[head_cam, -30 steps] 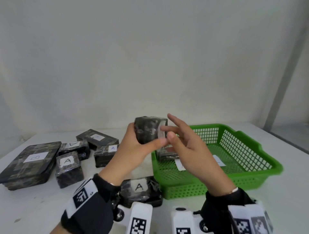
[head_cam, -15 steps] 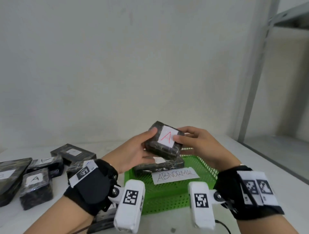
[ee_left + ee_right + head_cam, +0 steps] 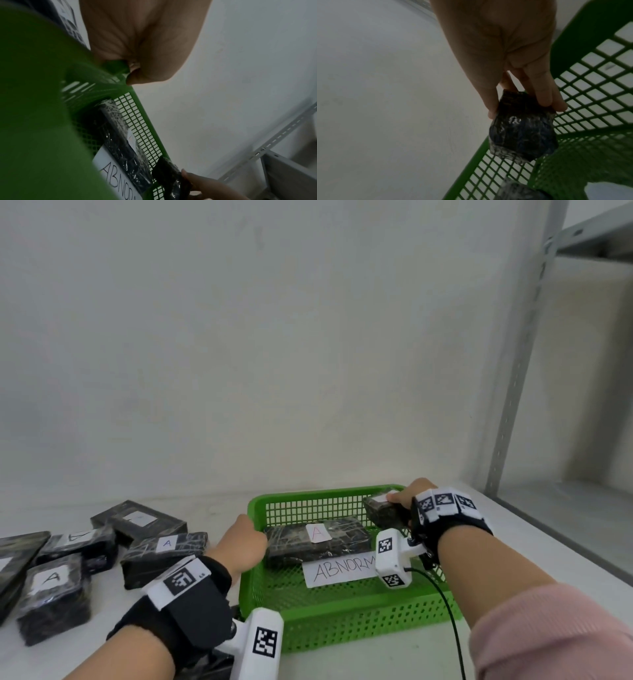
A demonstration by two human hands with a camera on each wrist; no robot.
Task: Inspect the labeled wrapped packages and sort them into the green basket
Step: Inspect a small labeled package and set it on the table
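The green basket stands on the white table, with a long black wrapped package bearing a red A and a paper reading ABNORMAL inside it. My left hand curls over the basket's left rim. My right hand pinches a small black wrapped package by one end, low over the basket's far right corner. In the right wrist view the fingers and thumb clasp that package just above the mesh wall. The left wrist view also shows the small package.
Several black wrapped packages with white A labels lie on the table left of the basket, the nearest close to my left wrist. A grey metal shelf upright rises at the right, with a wall behind.
Both hands held the small package up before me. Now my left hand has let go and taken the basket's left rim, and my right hand has carried the package down to the far right corner.
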